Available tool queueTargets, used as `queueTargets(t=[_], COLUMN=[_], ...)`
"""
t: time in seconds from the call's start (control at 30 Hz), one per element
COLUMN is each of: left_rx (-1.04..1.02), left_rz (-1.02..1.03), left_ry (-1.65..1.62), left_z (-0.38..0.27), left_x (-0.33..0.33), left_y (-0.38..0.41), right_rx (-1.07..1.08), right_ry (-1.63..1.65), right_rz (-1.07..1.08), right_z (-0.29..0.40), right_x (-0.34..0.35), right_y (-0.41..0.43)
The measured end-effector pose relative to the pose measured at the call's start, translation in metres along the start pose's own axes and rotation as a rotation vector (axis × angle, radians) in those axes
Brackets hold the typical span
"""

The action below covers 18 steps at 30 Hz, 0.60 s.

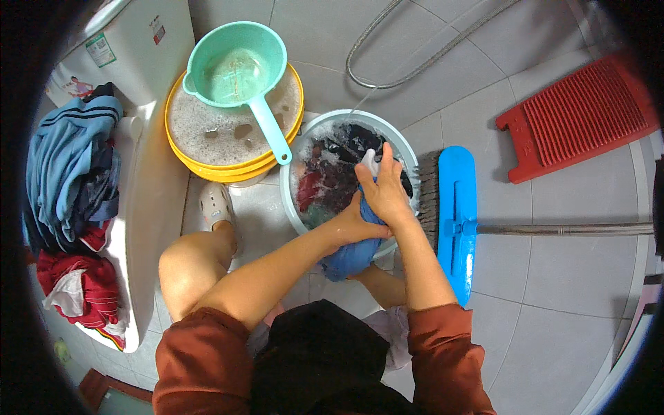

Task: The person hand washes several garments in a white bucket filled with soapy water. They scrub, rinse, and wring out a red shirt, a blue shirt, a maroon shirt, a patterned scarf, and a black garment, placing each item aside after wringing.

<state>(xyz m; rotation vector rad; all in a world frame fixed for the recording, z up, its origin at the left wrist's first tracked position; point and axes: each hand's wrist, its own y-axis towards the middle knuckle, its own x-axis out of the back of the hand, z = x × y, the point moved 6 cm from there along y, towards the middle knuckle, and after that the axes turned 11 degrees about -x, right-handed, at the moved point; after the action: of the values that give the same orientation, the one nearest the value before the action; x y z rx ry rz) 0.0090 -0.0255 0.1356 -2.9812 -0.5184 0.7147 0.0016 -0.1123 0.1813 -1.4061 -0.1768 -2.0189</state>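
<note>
A round pale plastic basin (288,202) holds dark, red and green wet clothes in sudsy water. Over its near right edge, my left hand (354,224) grips a wet blue cloth (353,257), part of which hangs down outside the rim. My right hand (386,192) is at the upper end of the same bundle, with thumb and fingers spread around a small white piece of fabric (370,161). The palm side of the right hand is hidden, so its hold on the cloth cannot be made out. A thin stream of water runs into the basin from above.
A mint-green dipper (236,67) rests on a yellow-rimmed bucket (174,140) of foamy water. Blue and red clothes (67,155) hang over a white tub edge (134,311) at left. A blue broom (456,228) touches the basin's right side; a red washboard (581,116) leans beyond. A metal hose (358,75) hangs above.
</note>
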Motion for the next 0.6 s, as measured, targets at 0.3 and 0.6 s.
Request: queueTargets(t=[0.3, 0.6], left_rx=[0.28, 0.362], left_rz=[0.024, 0.135], left_ry=[-0.527, -0.663], left_z=[-0.02, -0.049], left_x=[-0.007, -0.024], left_y=[-0.006, -0.007], right_rx=[-0.036, 0.454], right_ry=[1.879, 1.537], right_rz=[0.292, 0.587], right_z=[-0.086, 0.003], right_x=[-0.022, 0.046], right_y=[0.009, -0.001])
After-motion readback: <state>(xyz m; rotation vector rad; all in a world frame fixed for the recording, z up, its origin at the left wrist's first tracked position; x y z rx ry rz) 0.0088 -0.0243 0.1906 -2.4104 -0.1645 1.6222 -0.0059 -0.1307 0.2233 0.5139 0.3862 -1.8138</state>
